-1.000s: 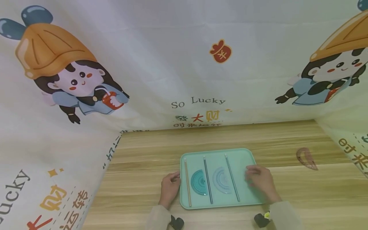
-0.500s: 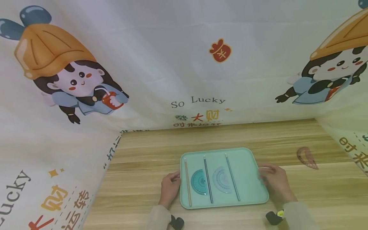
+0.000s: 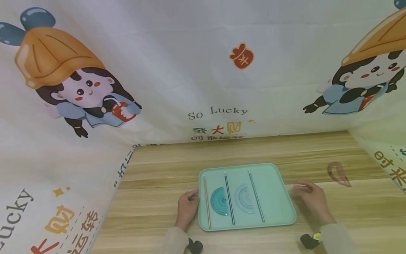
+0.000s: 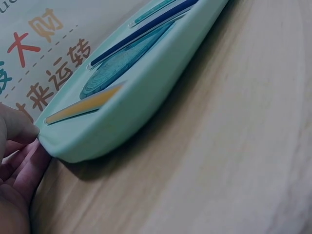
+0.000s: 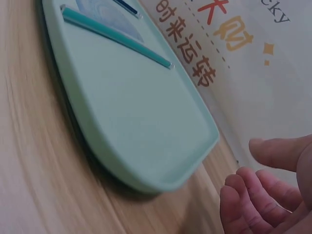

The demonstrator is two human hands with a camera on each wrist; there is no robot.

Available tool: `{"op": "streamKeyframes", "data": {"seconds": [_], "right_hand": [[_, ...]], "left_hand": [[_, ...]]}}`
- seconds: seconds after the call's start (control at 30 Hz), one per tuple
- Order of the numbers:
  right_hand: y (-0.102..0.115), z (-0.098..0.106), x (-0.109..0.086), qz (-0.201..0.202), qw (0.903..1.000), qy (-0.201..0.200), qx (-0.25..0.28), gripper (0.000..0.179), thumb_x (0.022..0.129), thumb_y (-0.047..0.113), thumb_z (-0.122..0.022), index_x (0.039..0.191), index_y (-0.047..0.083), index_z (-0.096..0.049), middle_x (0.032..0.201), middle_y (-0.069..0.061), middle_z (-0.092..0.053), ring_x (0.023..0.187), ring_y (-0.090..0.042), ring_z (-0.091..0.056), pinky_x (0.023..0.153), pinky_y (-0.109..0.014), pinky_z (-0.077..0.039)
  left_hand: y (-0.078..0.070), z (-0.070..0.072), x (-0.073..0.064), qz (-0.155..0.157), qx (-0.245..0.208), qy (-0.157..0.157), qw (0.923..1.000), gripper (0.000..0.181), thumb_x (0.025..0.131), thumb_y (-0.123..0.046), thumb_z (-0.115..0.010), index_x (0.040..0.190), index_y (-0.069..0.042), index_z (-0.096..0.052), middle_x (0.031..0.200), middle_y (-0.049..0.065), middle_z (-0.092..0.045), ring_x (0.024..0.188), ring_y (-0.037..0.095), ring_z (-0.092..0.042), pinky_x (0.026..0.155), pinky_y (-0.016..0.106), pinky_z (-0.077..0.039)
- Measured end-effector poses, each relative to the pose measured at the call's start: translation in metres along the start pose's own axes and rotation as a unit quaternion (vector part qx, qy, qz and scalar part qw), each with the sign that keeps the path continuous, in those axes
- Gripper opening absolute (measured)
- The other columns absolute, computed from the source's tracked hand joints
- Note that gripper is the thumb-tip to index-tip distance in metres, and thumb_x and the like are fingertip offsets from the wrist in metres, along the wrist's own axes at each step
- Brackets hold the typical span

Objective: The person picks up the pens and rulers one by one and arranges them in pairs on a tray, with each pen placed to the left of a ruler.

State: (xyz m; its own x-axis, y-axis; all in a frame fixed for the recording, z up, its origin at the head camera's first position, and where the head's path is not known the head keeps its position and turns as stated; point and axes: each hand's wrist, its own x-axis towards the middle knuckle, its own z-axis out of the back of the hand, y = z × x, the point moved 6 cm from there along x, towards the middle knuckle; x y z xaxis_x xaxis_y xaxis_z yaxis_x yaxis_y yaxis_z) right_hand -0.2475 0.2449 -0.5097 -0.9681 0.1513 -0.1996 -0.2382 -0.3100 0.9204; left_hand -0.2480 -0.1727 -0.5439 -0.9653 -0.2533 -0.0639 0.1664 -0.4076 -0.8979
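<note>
A mint-green tray (image 3: 279, 201) lies on the wooden table. My left hand (image 3: 188, 209) grips its left rim; the left wrist view shows the thumb over the edge and the fingers below. On the tray lie a yellow pencil (image 3: 207, 201), a teal protractor (image 3: 219, 201), a dark blue pencil (image 3: 229, 199), a clear pale-blue protractor (image 3: 243, 199) and a green pencil (image 3: 256, 196), in that order from left to right. My right hand (image 3: 312, 200) is just off the tray's right side, with fingers loosely bent, thumb apart and nothing held.
A pinkish-brown protractor (image 3: 339, 174) lies on the table (image 3: 165, 165) beyond my right hand, towards the right. Printed white cloth (image 3: 165, 88) stands along the back and both sides of the table.
My right hand has moved right, from over the tray's right part to the table beside it. My left hand, the tray and its contents have stayed in place.
</note>
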Motion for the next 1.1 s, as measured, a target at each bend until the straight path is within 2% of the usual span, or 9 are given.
{"op": "streamKeyframes", "data": {"seconds": [0.1, 0.23, 0.33, 0.57, 0.67, 0.73, 0.8, 0.9, 1.1], "right_hand": [[-0.005, 0.007, 0.002, 0.004, 1.0000, -0.003, 0.003, 0.058, 0.089, 0.021, -0.065, 0.133, -0.009, -0.043, 0.093, 0.010, -0.069, 0.073, 0.012, -0.057, 0.070, -0.014, -0.053], [-0.011, 0.018, 0.004, 0.007, 0.9999, -0.004, 0.009, 0.064, 0.087, 0.026, -0.068, 0.134, -0.009, -0.040, 0.081, 0.030, -0.058, 0.073, 0.012, -0.057, 0.070, -0.015, -0.053], [-0.013, 0.029, 0.005, 0.010, 0.9999, -0.002, -0.004, 0.067, 0.088, 0.028, -0.067, 0.135, -0.009, -0.037, 0.079, 0.034, -0.053, 0.074, 0.012, -0.055, 0.070, -0.015, -0.053], [-0.017, 0.051, 0.010, 0.006, 0.9980, 0.001, -0.063, 0.073, 0.088, 0.039, -0.065, 0.136, -0.008, -0.035, 0.082, 0.032, -0.051, 0.076, 0.014, -0.047, 0.069, -0.010, -0.045], [-0.018, 0.057, 0.013, 0.007, 0.9972, -0.005, -0.074, 0.072, 0.088, 0.038, -0.065, 0.135, -0.009, -0.037, 0.081, 0.030, -0.052, 0.075, 0.014, -0.047, 0.068, -0.010, -0.045], [-0.018, 0.061, 0.015, 0.009, 0.9963, -0.011, -0.085, 0.071, 0.088, 0.037, -0.066, 0.133, -0.010, -0.038, 0.084, 0.024, -0.056, 0.074, 0.012, -0.047, 0.067, -0.011, -0.046], [-0.019, 0.063, 0.017, 0.007, 0.9952, -0.016, -0.096, 0.071, 0.088, 0.037, -0.066, 0.133, -0.010, -0.039, 0.090, 0.012, -0.061, 0.074, 0.010, -0.048, 0.066, -0.011, -0.046], [-0.020, 0.067, 0.020, 0.005, 0.9934, -0.029, -0.111, 0.069, 0.088, 0.037, -0.065, 0.131, -0.010, -0.040, 0.097, 0.000, -0.060, 0.074, 0.008, -0.046, 0.065, -0.011, -0.045], [-0.019, 0.073, 0.027, 0.032, 0.9913, -0.071, -0.106, 0.055, 0.087, 0.026, -0.068, 0.120, -0.012, -0.046, 0.077, 0.017, -0.053, 0.067, 0.008, -0.046, 0.060, -0.012, -0.045]], "left_hand": [[0.001, 0.001, 0.001, 0.006, 0.003, -0.001, 1.0000, 0.033, 0.084, -0.007, -0.057, 0.116, -0.006, -0.067, 0.100, 0.007, -0.068, 0.097, 0.021, -0.062, 0.088, 0.040, -0.052], [0.001, 0.001, 0.001, 0.004, 0.001, -0.002, 1.0000, 0.033, 0.084, -0.007, -0.057, 0.116, -0.006, -0.067, 0.101, 0.007, -0.068, 0.098, 0.021, -0.062, 0.088, 0.040, -0.052], [0.001, 0.000, 0.001, 0.002, 0.002, -0.001, 1.0000, 0.033, 0.084, -0.007, -0.057, 0.116, -0.006, -0.067, 0.101, 0.007, -0.068, 0.098, 0.022, -0.062, 0.088, 0.040, -0.052], [0.001, 0.000, 0.001, 0.004, 0.005, -0.004, 1.0000, 0.033, 0.084, -0.006, -0.057, 0.115, -0.006, -0.067, 0.101, 0.007, -0.068, 0.096, 0.021, -0.062, 0.087, 0.038, -0.053], [0.001, 0.000, 0.001, -0.001, 0.009, -0.006, 0.9999, 0.033, 0.084, -0.006, -0.057, 0.115, -0.005, -0.067, 0.100, 0.007, -0.068, 0.095, 0.021, -0.062, 0.085, 0.038, -0.053], [0.001, 0.000, 0.001, 0.001, 0.009, -0.005, 0.9999, 0.033, 0.084, -0.006, -0.057, 0.115, -0.005, -0.067, 0.101, 0.007, -0.068, 0.095, 0.021, -0.062, 0.085, 0.037, -0.053], [0.002, -0.001, 0.001, 0.001, 0.010, -0.005, 0.9999, 0.033, 0.084, -0.007, -0.057, 0.116, -0.005, -0.067, 0.101, 0.007, -0.068, 0.095, 0.020, -0.062, 0.085, 0.037, -0.053], [0.002, -0.001, 0.001, 0.005, 0.008, -0.004, 0.9999, 0.033, 0.085, -0.007, -0.057, 0.116, -0.006, -0.067, 0.102, 0.007, -0.068, 0.096, 0.020, -0.061, 0.086, 0.036, -0.053], [0.002, 0.000, 0.001, 0.002, 0.007, -0.005, 1.0000, 0.033, 0.084, -0.006, -0.057, 0.115, -0.005, -0.067, 0.102, 0.008, -0.068, 0.096, 0.021, -0.062, 0.086, 0.038, -0.053]]}}
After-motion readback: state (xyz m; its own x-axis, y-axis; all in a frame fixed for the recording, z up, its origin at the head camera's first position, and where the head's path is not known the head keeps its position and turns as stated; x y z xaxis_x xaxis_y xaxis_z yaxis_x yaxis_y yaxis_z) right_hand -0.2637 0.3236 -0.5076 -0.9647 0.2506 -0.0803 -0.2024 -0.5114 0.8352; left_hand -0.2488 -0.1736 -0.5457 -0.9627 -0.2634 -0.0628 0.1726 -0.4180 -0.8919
